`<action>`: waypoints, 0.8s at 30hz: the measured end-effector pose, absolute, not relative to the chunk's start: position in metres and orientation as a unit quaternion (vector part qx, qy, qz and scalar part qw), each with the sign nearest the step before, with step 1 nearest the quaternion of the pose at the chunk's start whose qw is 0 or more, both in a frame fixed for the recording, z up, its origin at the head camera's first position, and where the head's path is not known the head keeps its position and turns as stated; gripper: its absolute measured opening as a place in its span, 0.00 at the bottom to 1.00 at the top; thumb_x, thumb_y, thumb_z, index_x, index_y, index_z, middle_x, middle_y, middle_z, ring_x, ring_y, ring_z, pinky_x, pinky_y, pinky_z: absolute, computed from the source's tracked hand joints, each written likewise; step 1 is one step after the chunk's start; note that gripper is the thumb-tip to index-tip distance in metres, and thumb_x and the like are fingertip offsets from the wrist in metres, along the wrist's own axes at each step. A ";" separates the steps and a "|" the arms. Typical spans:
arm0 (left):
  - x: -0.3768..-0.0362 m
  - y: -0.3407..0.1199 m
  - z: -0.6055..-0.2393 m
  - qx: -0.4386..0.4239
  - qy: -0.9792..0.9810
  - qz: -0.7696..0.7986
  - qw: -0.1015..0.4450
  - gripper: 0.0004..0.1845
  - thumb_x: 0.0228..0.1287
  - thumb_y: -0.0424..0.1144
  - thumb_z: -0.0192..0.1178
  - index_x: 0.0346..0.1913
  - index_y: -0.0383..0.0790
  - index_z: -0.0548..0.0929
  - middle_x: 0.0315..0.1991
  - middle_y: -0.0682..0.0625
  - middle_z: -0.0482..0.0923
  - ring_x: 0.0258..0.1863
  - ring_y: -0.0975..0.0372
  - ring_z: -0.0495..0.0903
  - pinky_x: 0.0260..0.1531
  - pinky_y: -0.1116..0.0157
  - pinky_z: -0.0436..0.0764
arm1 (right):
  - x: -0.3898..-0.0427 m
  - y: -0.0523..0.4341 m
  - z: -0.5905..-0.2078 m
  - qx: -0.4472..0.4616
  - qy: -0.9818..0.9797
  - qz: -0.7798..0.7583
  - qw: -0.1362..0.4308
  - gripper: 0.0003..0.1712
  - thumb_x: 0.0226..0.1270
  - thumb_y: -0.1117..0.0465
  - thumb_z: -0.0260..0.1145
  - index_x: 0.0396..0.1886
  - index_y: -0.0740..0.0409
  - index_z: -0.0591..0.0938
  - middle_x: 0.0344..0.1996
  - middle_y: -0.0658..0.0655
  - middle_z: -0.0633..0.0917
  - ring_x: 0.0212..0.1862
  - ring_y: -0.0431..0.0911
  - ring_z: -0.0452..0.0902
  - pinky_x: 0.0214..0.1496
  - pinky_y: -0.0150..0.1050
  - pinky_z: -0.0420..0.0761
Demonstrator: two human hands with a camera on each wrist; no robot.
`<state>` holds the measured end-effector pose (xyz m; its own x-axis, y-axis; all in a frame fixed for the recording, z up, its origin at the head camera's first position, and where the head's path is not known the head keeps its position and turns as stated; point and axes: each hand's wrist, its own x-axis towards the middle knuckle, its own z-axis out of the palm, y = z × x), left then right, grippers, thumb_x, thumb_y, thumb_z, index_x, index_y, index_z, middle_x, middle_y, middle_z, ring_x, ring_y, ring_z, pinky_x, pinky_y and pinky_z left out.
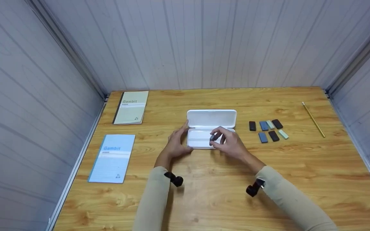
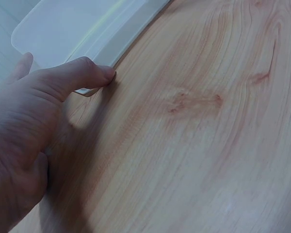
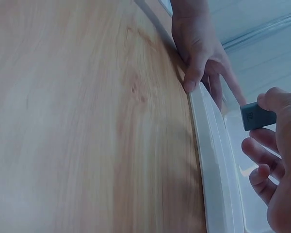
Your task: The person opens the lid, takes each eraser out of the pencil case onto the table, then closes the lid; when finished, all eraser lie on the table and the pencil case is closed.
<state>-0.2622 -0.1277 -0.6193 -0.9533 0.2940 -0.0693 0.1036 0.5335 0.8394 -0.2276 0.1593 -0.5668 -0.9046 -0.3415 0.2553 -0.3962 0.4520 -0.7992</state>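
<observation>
A white pencil case (image 1: 211, 118) lies on the table with its lid folded back. My left hand (image 1: 177, 144) holds the case by its left end, the thumb at the near corner and the fingers along the far side. In the left wrist view, the thumb (image 2: 94, 75) presses against the case's corner. My right hand (image 1: 231, 144) pinches a dark eraser (image 3: 257, 116) between thumb and fingertips, over the case's right half. Small marks show on the eraser's end in the right wrist view.
Several black, blue and pale green erasers (image 1: 263, 137) lie right of the case. Farther right is a yellow pencil (image 1: 313, 119). A cream notebook (image 1: 131, 109) and a light blue notebook (image 1: 112, 160) lie at left. Panel walls (image 1: 198, 45) border the table.
</observation>
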 end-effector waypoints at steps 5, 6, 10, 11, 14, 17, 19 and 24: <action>-0.260 -0.128 -0.620 0.118 0.868 0.473 0.092 0.67 0.55 0.36 0.82 0.94 0.60 0.52 0.85 0.50 0.75 0.89 0.43 0.59 0.90 0.39 0.45 | -0.228 0.179 -0.565 0.203 -0.862 0.464 0.029 0.17 0.70 0.65 0.81 0.55 0.61 0.87 0.39 0.59 0.95 0.30 0.34 0.78 0.35 0.28 0.75; -0.260 -0.128 -0.620 0.120 0.867 0.475 0.092 0.67 0.55 0.36 0.82 0.94 0.60 0.53 0.85 0.49 0.75 0.89 0.43 0.59 0.90 0.38 0.46 | -0.229 0.184 -0.565 0.200 -0.863 0.462 0.028 0.17 0.70 0.65 0.81 0.55 0.60 0.87 0.39 0.59 0.95 0.29 0.33 0.78 0.35 0.27 0.75; -0.262 -0.129 -0.622 0.122 0.865 0.477 0.093 0.67 0.55 0.37 0.82 0.94 0.61 0.52 0.84 0.49 0.76 0.89 0.43 0.59 0.89 0.38 0.47 | -0.231 0.201 -0.566 0.183 -0.868 0.460 0.029 0.18 0.70 0.65 0.81 0.56 0.62 0.87 0.39 0.59 0.95 0.27 0.33 0.77 0.32 0.27 0.74; -0.262 -0.129 -0.622 0.121 0.865 0.478 0.095 0.67 0.55 0.37 0.82 0.94 0.61 0.52 0.84 0.49 0.76 0.89 0.43 0.59 0.89 0.38 0.46 | -0.231 0.205 -0.567 0.178 -0.869 0.460 0.031 0.18 0.71 0.65 0.81 0.56 0.63 0.87 0.39 0.60 0.95 0.27 0.33 0.77 0.32 0.27 0.74; -0.264 -0.129 -0.625 0.115 0.866 0.478 0.096 0.67 0.55 0.39 0.82 0.94 0.62 0.52 0.84 0.49 0.76 0.89 0.45 0.59 0.90 0.38 0.47 | -0.232 0.218 -0.571 0.166 -0.871 0.460 0.035 0.19 0.71 0.66 0.80 0.58 0.64 0.87 0.40 0.61 0.95 0.26 0.33 0.76 0.31 0.26 0.74; -0.265 -0.129 -0.627 0.114 0.868 0.474 0.095 0.67 0.55 0.39 0.83 0.94 0.61 0.52 0.84 0.49 0.76 0.89 0.45 0.59 0.90 0.38 0.47 | -0.231 0.229 -0.573 0.152 -0.877 0.453 0.045 0.19 0.72 0.66 0.80 0.58 0.64 0.87 0.41 0.62 0.95 0.27 0.33 0.76 0.31 0.27 0.75; -0.264 -0.129 -0.626 0.116 0.870 0.470 0.093 0.67 0.55 0.39 0.83 0.94 0.60 0.52 0.84 0.48 0.77 0.89 0.44 0.59 0.90 0.38 0.46 | -0.230 0.237 -0.574 0.142 -0.881 0.448 0.050 0.19 0.72 0.65 0.80 0.59 0.63 0.87 0.41 0.62 0.94 0.27 0.34 0.77 0.31 0.27 0.76; -0.261 -0.128 -0.622 0.122 0.872 0.466 0.090 0.67 0.57 0.38 0.82 0.94 0.60 0.51 0.85 0.49 0.75 0.89 0.43 0.59 0.91 0.38 0.45 | -0.229 0.254 -0.580 0.114 -0.893 0.431 0.062 0.18 0.72 0.63 0.81 0.58 0.62 0.87 0.40 0.61 0.95 0.27 0.36 0.77 0.31 0.28 0.75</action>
<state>-0.2609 -0.1279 -0.6219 -0.9538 0.2973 -0.0435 0.1288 0.5354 0.8347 -0.2285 0.2542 -0.5797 -0.9661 -0.1499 0.2100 -0.2577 0.6016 -0.7561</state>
